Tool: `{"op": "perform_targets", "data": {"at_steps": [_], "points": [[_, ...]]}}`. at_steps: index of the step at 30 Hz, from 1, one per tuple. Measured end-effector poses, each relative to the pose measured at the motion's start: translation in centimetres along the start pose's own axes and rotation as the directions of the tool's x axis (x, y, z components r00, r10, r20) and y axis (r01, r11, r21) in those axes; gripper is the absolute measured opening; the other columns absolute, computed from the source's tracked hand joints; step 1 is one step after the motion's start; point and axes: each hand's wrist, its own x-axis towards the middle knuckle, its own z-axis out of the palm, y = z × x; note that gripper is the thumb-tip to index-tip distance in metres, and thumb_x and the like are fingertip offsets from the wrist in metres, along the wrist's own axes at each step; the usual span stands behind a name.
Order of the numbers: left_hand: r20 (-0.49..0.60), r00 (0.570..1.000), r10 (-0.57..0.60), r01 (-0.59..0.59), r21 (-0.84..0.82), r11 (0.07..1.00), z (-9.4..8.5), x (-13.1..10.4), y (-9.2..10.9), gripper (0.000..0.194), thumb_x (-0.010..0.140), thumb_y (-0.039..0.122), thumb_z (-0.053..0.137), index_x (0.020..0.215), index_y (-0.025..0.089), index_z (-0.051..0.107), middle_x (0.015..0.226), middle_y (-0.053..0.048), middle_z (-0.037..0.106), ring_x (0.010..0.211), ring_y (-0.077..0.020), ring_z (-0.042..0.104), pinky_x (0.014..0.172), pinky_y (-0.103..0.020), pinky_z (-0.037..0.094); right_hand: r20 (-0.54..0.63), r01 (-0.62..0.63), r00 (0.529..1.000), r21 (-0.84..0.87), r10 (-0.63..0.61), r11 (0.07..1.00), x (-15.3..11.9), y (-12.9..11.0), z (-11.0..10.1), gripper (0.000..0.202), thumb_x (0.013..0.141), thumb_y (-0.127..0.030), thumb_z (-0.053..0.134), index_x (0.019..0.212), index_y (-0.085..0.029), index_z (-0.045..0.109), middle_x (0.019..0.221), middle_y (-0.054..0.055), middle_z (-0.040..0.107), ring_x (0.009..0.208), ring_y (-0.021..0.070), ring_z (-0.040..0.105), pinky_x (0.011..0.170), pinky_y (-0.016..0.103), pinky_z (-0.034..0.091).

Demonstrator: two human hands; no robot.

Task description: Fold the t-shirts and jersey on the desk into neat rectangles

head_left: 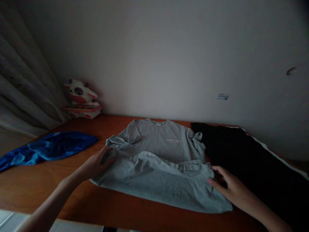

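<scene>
A grey short-sleeved T-shirt [154,183] lies front up on the wooden table, its collar toward the wall and small pale lettering on the chest. Its lower part is turned up over the body, and the hem stands in a loose wavy ridge. My left hand [100,162] rests against the shirt's left side below the sleeve, thumb and fingers apart. At the right end of the turned-up hem, my right hand [225,183] touches the cloth, with a gap showing between thumb and forefinger. Some fingers of both hands are hidden.
Blue shiny fabric [55,148] lies at the left of the table [79,199]. Black cloth [241,154] with a white edge spreads along the right. A cow-shaped toy keyboard [83,100] stands at the back left, beside a curtain [21,71]. The wall carries a small label [222,96].
</scene>
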Motion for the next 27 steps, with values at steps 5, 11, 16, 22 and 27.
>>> {"op": "perform_targets", "data": {"at_steps": [5,11,16,22,27], "points": [[-0.032,0.982,0.189,-0.182,0.15,0.972,1.8,-0.9,-2.3,0.049,0.094,0.055,0.047,0.122,0.02,0.065,0.127,-0.014,0.07,0.12,-0.0306,0.066,0.107,-0.043,0.051,0.051,0.21,0.978,-0.149,-0.205,0.966,-0.4,0.6,2.5,0.041,0.092,-0.048,0.053,0.123,-0.027,0.07,0.131,0.01,0.072,0.122,0.0283,0.068,0.107,0.043,0.052],[0.046,0.983,0.176,-0.182,0.192,0.964,-0.1,-4.2,-3.9,0.034,0.093,0.046,0.047,0.107,0.022,0.067,0.115,-0.01,0.074,0.104,-0.027,0.071,0.094,-0.035,0.057,0.14,0.212,0.972,-0.16,-0.191,0.964,-2.0,0.7,0.5,0.019,0.089,-0.033,0.054,0.085,-0.029,0.072,0.111,0.006,0.079,0.112,0.0268,0.073,0.096,0.035,0.056],[-0.018,0.992,0.122,-0.113,0.269,0.957,-0.7,-2.9,-0.3,0.048,0.089,0.06,0.055,0.119,0.024,0.066,0.124,-0.009,0.072,0.113,-0.0341,0.068,0.1,-0.045,0.053,0.017,0.11,0.994,-0.143,-0.109,0.984,-1.1,-1.0,0.8,0.045,0.083,-0.053,0.065,0.12,-0.028,0.067,0.119,0.01,0.076,0.103,0.0284,0.074,0.091,0.039,0.059],[0.189,0.953,0.235,-0.271,0.192,0.943,1.6,0.4,5.0,0.045,0.088,0.058,0.061,0.118,0.025,0.072,0.121,-0.01,0.074,0.113,-0.0317,0.068,0.102,-0.047,0.05,0.037,0.101,0.995,-0.141,-0.096,0.985,1.9,-3.5,1.8,0.041,0.084,-0.046,0.059,0.115,-0.024,0.072,0.116,0.012,0.075,0.109,0.0312,0.072,0.099,0.046,0.055],[0.344,0.922,0.176,-0.148,-0.106,0.983,-1.0,-0.7,5.2,0.037,0.098,0.049,0.048,0.099,0.025,0.076,0.094,-0.003,0.077,0.087,-0.0222,0.071,0.083,-0.033,0.055,0.15,0.007,0.988,0.126,-0.026,0.992,0.5,-5.0,-0.4,0.052,0.09,-0.061,0.056,0.122,-0.023,0.071,0.118,0.009,0.076,0.108,0.0281,0.072,0.096,0.041,0.056]]}}
